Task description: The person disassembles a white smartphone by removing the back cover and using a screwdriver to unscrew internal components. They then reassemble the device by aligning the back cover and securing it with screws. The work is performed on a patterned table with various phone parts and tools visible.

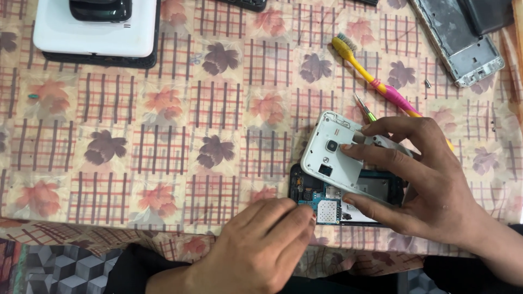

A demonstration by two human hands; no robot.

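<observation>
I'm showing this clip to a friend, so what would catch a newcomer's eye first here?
First, the right hand lifting a white phone frame off an opened phone near the table's front edge, its circuit board bare, with the left hand touching the phone's lower left corner. Behind lies a yellow and pink toothbrush on the flowered tablecloth.

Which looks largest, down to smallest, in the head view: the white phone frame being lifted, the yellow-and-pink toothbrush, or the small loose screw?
1. White phone frame, partly covered by the right hand.
2. Yellow-and-pink toothbrush: longer, though much thinner, so its lead is unsure.
3. Small loose screw, clearly smallest.
</observation>
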